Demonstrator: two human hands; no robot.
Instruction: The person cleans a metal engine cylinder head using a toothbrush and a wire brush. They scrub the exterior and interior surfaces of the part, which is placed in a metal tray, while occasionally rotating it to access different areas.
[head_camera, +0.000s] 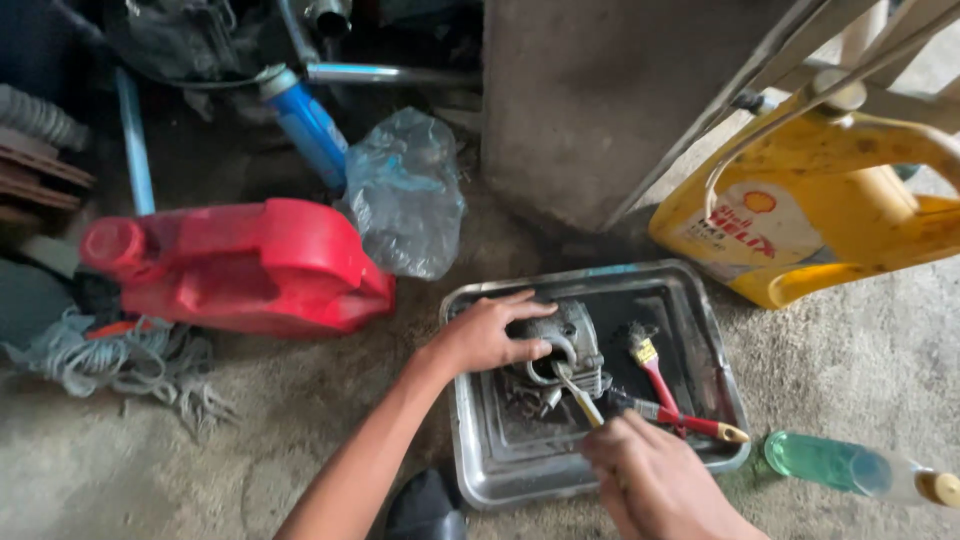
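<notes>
A grimy grey metal engine part (572, 345) sits in a dented steel tray (470, 440) on the concrete floor. My left hand (488, 335) grips the part from its left side. My right hand (650, 480) is closed on a small brush (578, 392) with a yellowish handle, its tip against the part's underside. Two red-handled brushes (660, 385) lie in the tray's dark oily right half, just right of the part.
A red jerrycan (240, 265) lies on its side at left, beside frayed rope (110, 355). A crumpled plastic bag (405, 190) and blue can (305, 125) lie behind. A yellow oil jug (830, 220) stands right, and a green-tinted bottle (845, 467) lies beside the tray.
</notes>
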